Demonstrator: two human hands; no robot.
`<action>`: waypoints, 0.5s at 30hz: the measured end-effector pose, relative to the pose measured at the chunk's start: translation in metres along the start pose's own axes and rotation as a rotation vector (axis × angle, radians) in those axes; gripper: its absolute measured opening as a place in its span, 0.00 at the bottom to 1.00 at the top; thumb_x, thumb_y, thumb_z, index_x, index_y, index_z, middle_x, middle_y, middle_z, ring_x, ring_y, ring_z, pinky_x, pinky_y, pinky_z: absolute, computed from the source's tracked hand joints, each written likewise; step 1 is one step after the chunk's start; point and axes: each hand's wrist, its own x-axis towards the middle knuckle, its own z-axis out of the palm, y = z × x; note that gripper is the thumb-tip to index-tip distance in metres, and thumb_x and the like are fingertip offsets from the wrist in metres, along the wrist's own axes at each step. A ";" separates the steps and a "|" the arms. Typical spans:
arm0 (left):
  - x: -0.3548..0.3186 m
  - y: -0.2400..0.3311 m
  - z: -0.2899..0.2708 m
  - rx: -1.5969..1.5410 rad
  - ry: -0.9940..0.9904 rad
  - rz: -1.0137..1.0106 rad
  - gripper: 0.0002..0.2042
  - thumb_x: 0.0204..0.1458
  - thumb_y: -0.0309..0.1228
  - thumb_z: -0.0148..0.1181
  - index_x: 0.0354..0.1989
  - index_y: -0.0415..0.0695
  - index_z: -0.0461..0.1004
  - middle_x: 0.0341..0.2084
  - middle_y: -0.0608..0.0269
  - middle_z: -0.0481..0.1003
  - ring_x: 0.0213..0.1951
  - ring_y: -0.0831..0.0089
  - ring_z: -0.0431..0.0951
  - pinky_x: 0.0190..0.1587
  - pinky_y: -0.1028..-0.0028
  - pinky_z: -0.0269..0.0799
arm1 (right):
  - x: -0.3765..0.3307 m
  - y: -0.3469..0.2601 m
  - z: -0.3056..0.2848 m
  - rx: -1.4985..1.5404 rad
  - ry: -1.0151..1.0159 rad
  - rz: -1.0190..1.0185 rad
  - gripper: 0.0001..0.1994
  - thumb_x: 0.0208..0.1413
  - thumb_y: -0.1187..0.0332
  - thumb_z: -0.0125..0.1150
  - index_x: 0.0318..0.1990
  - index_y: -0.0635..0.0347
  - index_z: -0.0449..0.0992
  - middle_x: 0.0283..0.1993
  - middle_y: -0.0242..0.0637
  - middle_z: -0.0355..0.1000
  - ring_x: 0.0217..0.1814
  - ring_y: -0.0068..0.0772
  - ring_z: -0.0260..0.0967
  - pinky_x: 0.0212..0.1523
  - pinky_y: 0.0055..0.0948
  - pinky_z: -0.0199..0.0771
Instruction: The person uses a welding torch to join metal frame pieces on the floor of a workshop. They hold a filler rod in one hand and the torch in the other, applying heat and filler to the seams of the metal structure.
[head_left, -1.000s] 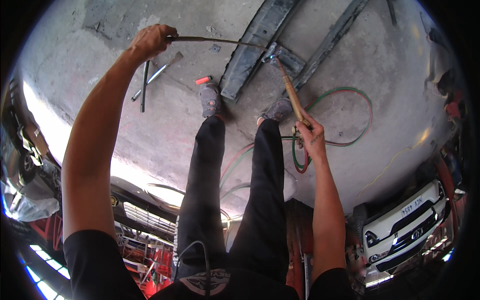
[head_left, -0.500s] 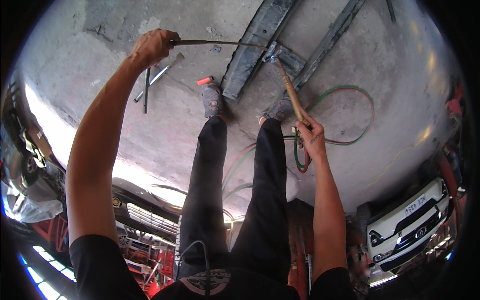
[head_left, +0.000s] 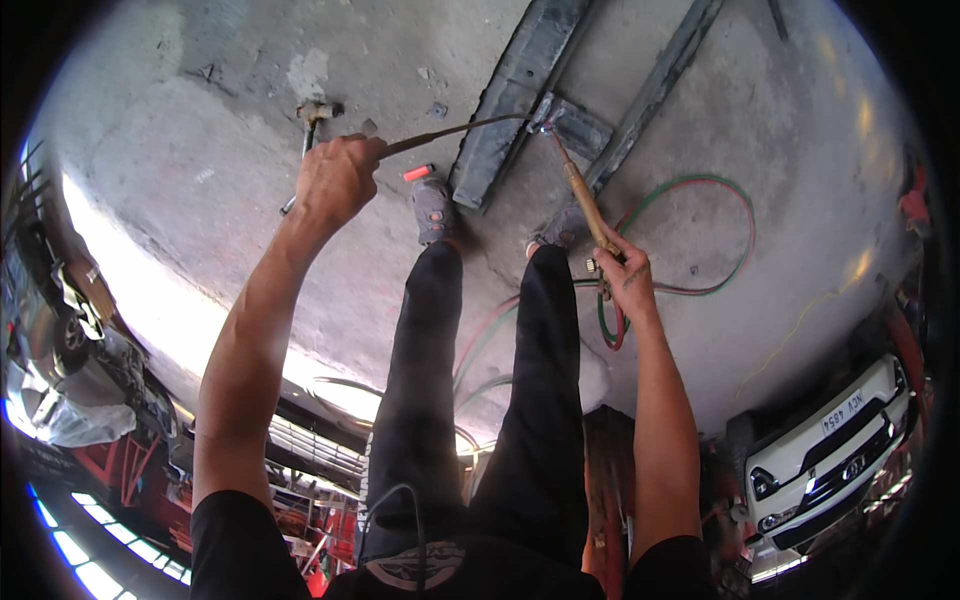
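Note:
My left hand [head_left: 340, 182] is closed around the thick end of a long, thin dark metal bar [head_left: 435, 136]. The bar bends slightly, and its far tip touches or lies very near a small dark metal bracket [head_left: 580, 130] between two steel rails. Closed round the handle of a brass gas torch [head_left: 584, 196] is my right hand [head_left: 627, 277]. The torch nozzle points at the bracket's left end, beside the bar's tip, where a small bluish-white glow shows. Whether bar and bracket touch is too small to tell.
A wide steel rail [head_left: 512, 100] and a narrower rail [head_left: 655, 95] lie on the concrete floor. Red and green hoses [head_left: 745, 215] loop at right. A hammer [head_left: 318, 112] and a red lighter-like object [head_left: 418, 172] lie at left. A white vehicle [head_left: 830, 455] stands lower right.
My left hand has moved right and toward me, so the bar now slants up to the bracket and bows. The hammer's head has come into sight. My right hand and torch have hardly moved.

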 end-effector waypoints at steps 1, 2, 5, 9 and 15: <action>-0.005 0.003 0.004 -0.011 0.002 -0.008 0.11 0.56 0.25 0.62 0.46 0.50 0.84 0.36 0.53 0.83 0.40 0.51 0.83 0.43 0.55 0.78 | -0.001 0.001 0.001 -0.004 0.002 -0.007 0.24 0.65 0.68 0.63 0.69 0.51 0.75 0.28 0.27 0.69 0.18 0.18 0.66 0.18 0.25 0.69; -0.011 0.007 0.007 -0.021 0.004 -0.017 0.11 0.56 0.25 0.62 0.46 0.50 0.84 0.36 0.53 0.83 0.40 0.51 0.83 0.42 0.55 0.78 | -0.001 0.002 0.001 0.005 0.009 -0.014 0.24 0.65 0.68 0.64 0.69 0.51 0.75 0.28 0.27 0.70 0.19 0.18 0.66 0.18 0.25 0.69; -0.026 0.020 0.011 -0.069 -0.013 -0.075 0.11 0.56 0.25 0.62 0.46 0.51 0.84 0.36 0.54 0.83 0.39 0.49 0.83 0.42 0.54 0.78 | 0.004 0.011 0.000 -0.013 0.021 -0.070 0.25 0.64 0.69 0.64 0.69 0.52 0.75 0.29 0.27 0.70 0.19 0.18 0.66 0.19 0.25 0.69; -0.058 0.031 0.015 -0.175 0.029 -0.161 0.11 0.55 0.25 0.64 0.46 0.48 0.84 0.37 0.54 0.83 0.39 0.49 0.83 0.41 0.55 0.77 | 0.005 0.012 0.001 -0.046 0.007 -0.089 0.27 0.61 0.73 0.66 0.69 0.52 0.74 0.31 0.28 0.72 0.21 0.18 0.67 0.20 0.24 0.70; -0.121 0.036 0.029 -0.436 0.141 -0.318 0.10 0.56 0.26 0.64 0.46 0.44 0.84 0.35 0.50 0.83 0.39 0.46 0.83 0.41 0.56 0.77 | -0.017 0.003 -0.002 0.000 -0.036 -0.068 0.34 0.54 0.80 0.67 0.72 0.54 0.71 0.33 0.28 0.74 0.23 0.17 0.68 0.22 0.23 0.71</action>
